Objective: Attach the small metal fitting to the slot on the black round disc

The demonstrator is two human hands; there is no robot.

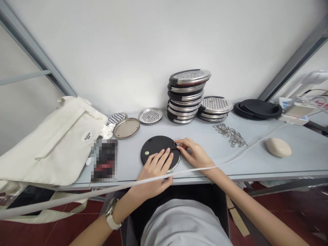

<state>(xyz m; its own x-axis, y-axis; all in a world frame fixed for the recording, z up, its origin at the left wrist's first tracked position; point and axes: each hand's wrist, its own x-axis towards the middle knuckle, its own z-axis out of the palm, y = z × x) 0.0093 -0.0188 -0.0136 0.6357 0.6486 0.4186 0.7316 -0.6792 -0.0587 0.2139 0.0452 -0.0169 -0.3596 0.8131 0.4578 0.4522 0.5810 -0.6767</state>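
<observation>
A round black disc [156,145] with a small green-and-white sticker lies near the table's front edge. My left hand [155,171] rests on it with the fingers stretched out flat, its thumb apart at the near rim. At the disc's right edge my right hand [193,153] pinches a small metal clip [175,144] between thumb and fingertips; the clip is partly hidden. A pile of similar-looking metal clips [230,135] lies loose to the right. Behind stand a tall stack of round metal grater plates with black rims [188,97] and a shorter stack [216,107].
Black round covers [257,109] lie at the back right, with a beige oval object [278,147] in front. A white cable [230,160] crosses above my forearms. Left are a cream bag [53,143], a metal disc [126,128] and a loose grater plate [150,116].
</observation>
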